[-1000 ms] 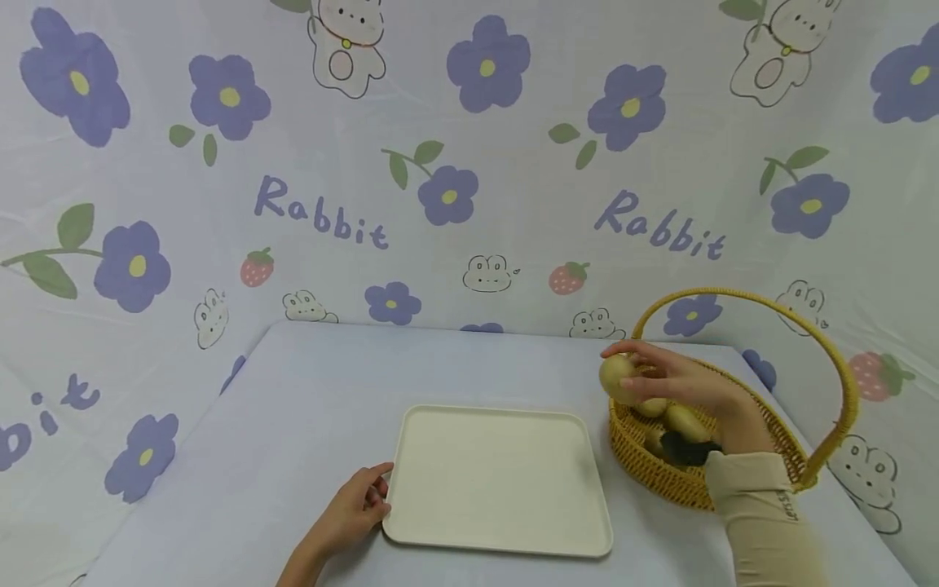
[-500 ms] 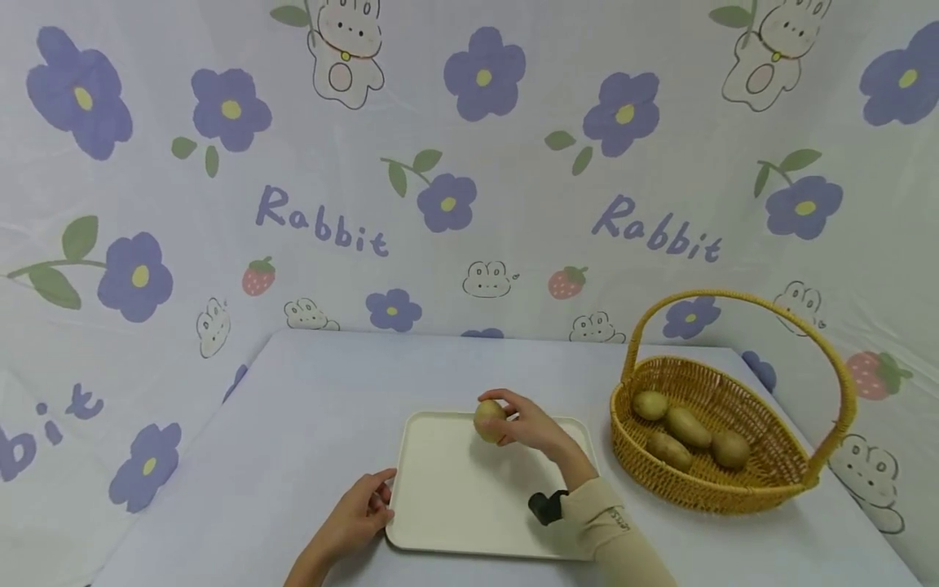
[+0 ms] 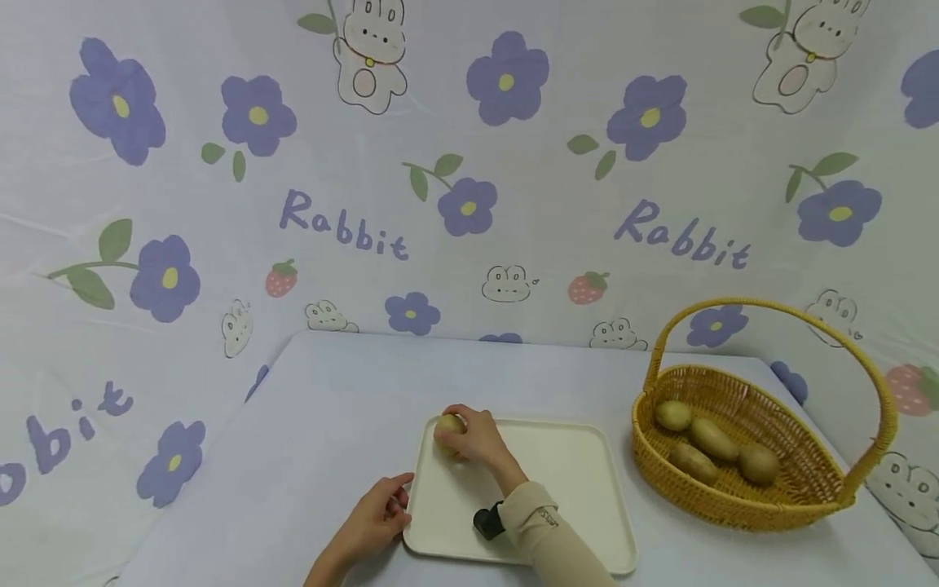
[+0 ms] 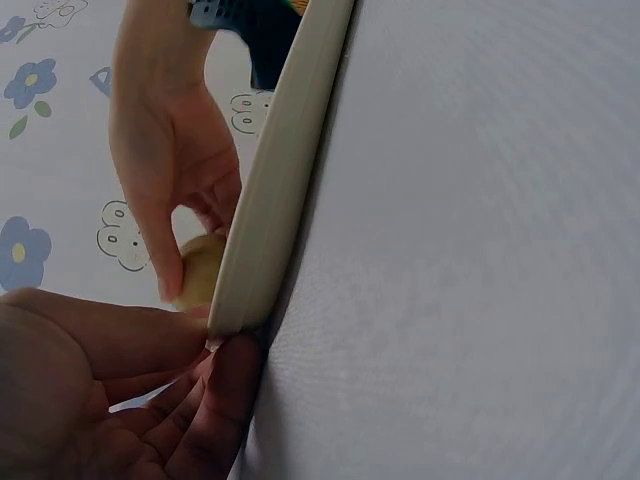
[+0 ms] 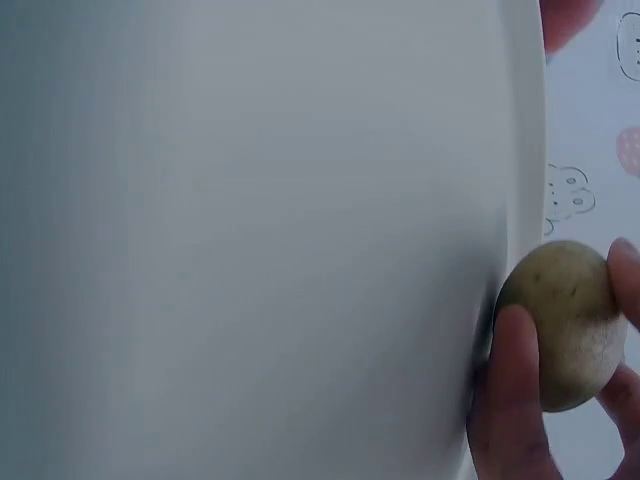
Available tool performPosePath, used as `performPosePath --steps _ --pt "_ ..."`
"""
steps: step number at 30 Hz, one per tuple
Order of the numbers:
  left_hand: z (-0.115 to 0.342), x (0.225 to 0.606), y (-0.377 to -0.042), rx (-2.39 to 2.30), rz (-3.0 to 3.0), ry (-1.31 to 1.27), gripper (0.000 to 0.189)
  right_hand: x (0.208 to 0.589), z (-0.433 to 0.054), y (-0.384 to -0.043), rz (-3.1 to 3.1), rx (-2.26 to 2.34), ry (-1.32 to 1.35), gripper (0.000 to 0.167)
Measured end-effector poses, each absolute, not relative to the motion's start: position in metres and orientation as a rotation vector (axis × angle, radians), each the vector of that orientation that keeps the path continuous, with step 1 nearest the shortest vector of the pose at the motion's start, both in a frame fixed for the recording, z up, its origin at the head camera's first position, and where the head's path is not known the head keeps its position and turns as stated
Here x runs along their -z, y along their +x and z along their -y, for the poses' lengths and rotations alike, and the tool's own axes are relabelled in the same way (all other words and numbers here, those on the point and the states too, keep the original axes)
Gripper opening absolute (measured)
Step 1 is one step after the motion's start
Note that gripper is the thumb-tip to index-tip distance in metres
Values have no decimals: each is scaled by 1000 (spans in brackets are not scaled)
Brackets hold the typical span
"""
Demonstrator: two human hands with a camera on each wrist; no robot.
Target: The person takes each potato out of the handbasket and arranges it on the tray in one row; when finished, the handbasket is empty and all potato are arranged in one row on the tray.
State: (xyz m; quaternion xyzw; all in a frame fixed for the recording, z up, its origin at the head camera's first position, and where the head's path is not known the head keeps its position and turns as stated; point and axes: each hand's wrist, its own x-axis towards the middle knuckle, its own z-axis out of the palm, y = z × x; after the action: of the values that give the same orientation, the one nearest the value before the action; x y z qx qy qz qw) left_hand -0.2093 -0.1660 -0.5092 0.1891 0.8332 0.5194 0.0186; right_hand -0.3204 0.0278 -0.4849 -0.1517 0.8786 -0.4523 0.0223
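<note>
My right hand [image 3: 477, 440] grips a round, yellow-brown potato [image 5: 565, 325] between thumb and fingers at the far left corner of a cream rectangular tray [image 3: 557, 481]. Small dark specks mark the potato's skin in the right wrist view. At the tray's left edge, my left hand [image 3: 374, 518] pinches the rim, its thumb [image 4: 130, 335] above and its fingers lower down by the table. On the right stands a wicker basket [image 3: 734, 509] with a tall arched handle. Several more potatoes lie inside it, among them a long one [image 3: 714, 440].
A white cloth covers the table [image 3: 352, 383]. Behind it hangs a curtain [image 3: 543, 220] printed with purple flowers and rabbits. A black device [image 3: 487, 522] sits at my right wrist, below the beige sleeve [image 3: 557, 546].
My right hand has carried the potato from over the basket leftward across the tray to its far left corner. My left hand has stayed at the tray's left edge.
</note>
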Motion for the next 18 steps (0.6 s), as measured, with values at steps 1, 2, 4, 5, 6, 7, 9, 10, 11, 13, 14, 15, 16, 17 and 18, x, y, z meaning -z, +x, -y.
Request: performPosePath --steps 1,2,4,5,6,7,9,10,11,13,14,15,16,17,18 --pt "166 509 -210 -1615 -2582 584 55 485 -24 -321 -2755 1386 -475 39" --pt "166 510 -210 -1616 -2574 579 55 484 -21 -322 -2788 1369 -486 39" --pt "166 510 -210 -1614 -2559 570 55 485 -17 -323 -2847 1337 -507 39" --pt "164 510 -210 -1608 -2556 566 55 486 -16 -324 -2872 1323 -508 39" --pt "163 511 -210 -1602 -2557 563 55 487 -16 -325 -2879 1328 -503 40" --pt "162 511 -210 -1594 -2564 567 55 487 -15 -325 -2881 1329 -490 40" --pt "162 510 -209 -1581 -2578 577 55 488 -15 -327 -2884 1331 -480 43" --pt "161 510 -209 -1577 -2584 577 55 488 -16 -327 -2879 1334 -471 45" --pt "161 510 -210 -1571 -2589 577 55 488 -16 -328 -2873 1336 -467 47" --pt "162 509 -210 -1562 -2593 568 55 488 -18 -328 -2861 1334 -472 52" --pt "163 509 -210 -1563 -2588 560 56 487 -20 -329 -2854 1334 -480 54" --pt "164 509 -210 -1559 -2591 554 56 487 -21 -329 -2844 1335 -485 56" --pt "164 510 -210 -1555 -2592 541 56 486 -23 -329 -2837 1335 -492 58" --pt "165 510 -210 -1550 -2598 536 56 485 -26 -329 -2825 1343 -498 59" --pt "166 510 -210 -1546 -2605 531 56 484 -28 -329 -2814 1351 -505 59"
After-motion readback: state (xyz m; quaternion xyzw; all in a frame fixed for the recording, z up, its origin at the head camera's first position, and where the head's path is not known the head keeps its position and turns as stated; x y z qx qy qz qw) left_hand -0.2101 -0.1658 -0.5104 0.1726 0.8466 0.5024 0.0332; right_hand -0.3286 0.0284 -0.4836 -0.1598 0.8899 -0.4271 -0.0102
